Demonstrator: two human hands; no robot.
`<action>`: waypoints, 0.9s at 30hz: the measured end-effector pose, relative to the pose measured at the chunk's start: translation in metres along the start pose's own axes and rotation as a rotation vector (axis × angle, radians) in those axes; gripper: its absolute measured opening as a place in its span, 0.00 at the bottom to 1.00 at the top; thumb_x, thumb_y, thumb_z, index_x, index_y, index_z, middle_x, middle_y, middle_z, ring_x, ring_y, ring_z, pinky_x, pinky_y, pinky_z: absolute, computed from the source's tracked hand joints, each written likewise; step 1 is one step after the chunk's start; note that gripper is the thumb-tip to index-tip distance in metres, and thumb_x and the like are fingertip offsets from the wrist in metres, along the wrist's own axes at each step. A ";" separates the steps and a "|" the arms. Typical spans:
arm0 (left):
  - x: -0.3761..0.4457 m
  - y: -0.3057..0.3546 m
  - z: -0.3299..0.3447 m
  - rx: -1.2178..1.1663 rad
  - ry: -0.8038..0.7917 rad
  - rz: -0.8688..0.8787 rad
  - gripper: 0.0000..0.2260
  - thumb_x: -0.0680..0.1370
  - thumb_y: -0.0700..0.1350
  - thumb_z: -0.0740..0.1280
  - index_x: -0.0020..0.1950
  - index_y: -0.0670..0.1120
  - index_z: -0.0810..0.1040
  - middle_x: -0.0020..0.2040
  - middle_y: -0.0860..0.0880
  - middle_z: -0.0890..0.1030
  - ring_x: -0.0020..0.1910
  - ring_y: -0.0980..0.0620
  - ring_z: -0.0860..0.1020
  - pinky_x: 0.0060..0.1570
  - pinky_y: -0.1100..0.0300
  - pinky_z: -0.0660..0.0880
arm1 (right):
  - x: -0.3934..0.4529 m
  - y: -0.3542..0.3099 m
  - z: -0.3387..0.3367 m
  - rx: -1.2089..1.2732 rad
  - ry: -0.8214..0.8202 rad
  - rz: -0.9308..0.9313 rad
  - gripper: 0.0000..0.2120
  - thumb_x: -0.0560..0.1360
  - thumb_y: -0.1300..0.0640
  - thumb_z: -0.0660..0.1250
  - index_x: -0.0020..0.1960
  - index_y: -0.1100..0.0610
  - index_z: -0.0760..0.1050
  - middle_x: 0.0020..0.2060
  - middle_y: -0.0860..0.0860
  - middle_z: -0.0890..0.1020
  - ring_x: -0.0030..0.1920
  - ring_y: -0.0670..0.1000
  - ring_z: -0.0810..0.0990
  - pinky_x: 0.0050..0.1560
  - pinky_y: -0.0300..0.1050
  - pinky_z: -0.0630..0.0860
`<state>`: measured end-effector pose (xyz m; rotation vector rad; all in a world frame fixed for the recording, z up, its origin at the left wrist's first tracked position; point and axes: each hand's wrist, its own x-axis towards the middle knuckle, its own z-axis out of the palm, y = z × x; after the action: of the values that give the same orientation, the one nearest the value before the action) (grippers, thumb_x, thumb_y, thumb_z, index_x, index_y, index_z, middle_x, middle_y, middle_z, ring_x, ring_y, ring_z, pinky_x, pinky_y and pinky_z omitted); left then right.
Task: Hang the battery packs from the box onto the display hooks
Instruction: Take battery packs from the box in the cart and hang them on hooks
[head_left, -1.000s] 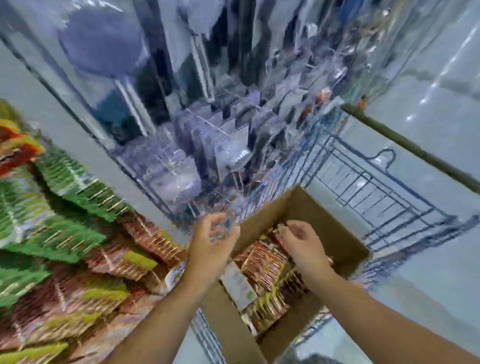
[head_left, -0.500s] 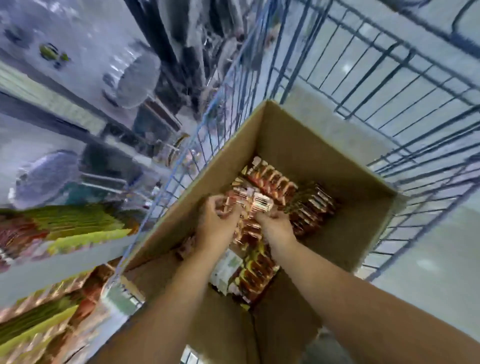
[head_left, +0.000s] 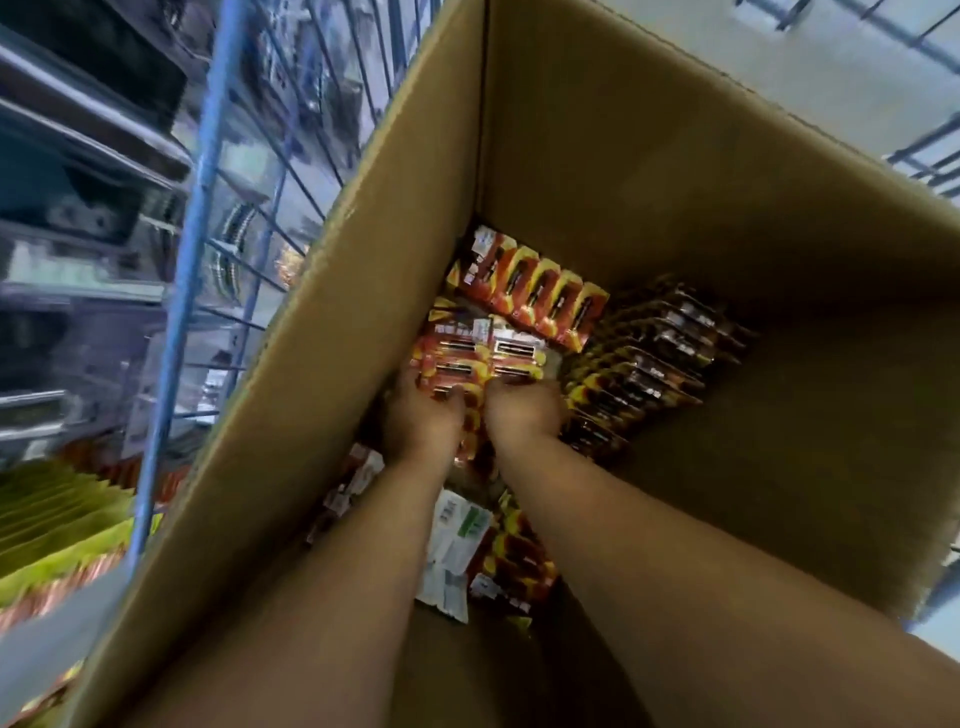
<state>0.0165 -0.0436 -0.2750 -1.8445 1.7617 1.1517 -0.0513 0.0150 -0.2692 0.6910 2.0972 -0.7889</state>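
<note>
A deep cardboard box (head_left: 649, 171) fills the view, its bottom covered with red-and-yellow battery packs. One row of packs (head_left: 540, 293) stands at the back, and a darker row (head_left: 649, 353) lies to the right. Both my hands reach deep inside. My left hand (head_left: 423, 415) and my right hand (head_left: 522, 410) grip a stack of battery packs (head_left: 467, 356) from its near side, fingers curled over its edge. White-backed packs (head_left: 457, 540) lie between my forearms.
The box sits in a blue wire cart (head_left: 202, 218). Left of the cart are blurred shelves (head_left: 67, 171) and green and red hanging goods (head_left: 57, 525). Grey floor (head_left: 831, 62) shows beyond the box's far rim.
My head has dropped from the display down to the box. Both hands went from above the rim deep into the box and closed on a stack of packs.
</note>
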 end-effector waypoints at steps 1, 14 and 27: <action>0.002 -0.001 0.004 0.023 0.019 0.005 0.31 0.78 0.55 0.73 0.79 0.52 0.68 0.74 0.43 0.73 0.71 0.38 0.74 0.69 0.44 0.73 | 0.003 0.001 0.004 -0.021 0.019 0.014 0.27 0.78 0.50 0.70 0.74 0.55 0.70 0.69 0.58 0.78 0.67 0.61 0.78 0.66 0.49 0.74; 0.004 0.000 0.021 0.075 0.099 -0.075 0.29 0.77 0.55 0.74 0.72 0.45 0.69 0.73 0.41 0.71 0.72 0.37 0.71 0.68 0.40 0.71 | 0.013 0.010 0.016 0.002 0.035 0.115 0.26 0.75 0.47 0.71 0.70 0.51 0.72 0.64 0.54 0.78 0.61 0.60 0.79 0.63 0.59 0.79; -0.071 0.005 -0.076 0.055 0.016 -0.019 0.06 0.83 0.50 0.67 0.57 0.50 0.78 0.55 0.46 0.83 0.55 0.39 0.82 0.58 0.44 0.79 | -0.052 -0.008 -0.048 0.133 -0.286 0.218 0.12 0.85 0.61 0.60 0.63 0.59 0.80 0.51 0.57 0.86 0.43 0.55 0.84 0.42 0.49 0.84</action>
<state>0.0429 -0.0517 -0.1747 -1.8394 1.7632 1.0734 -0.0508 0.0340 -0.2007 0.8121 1.6931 -0.8548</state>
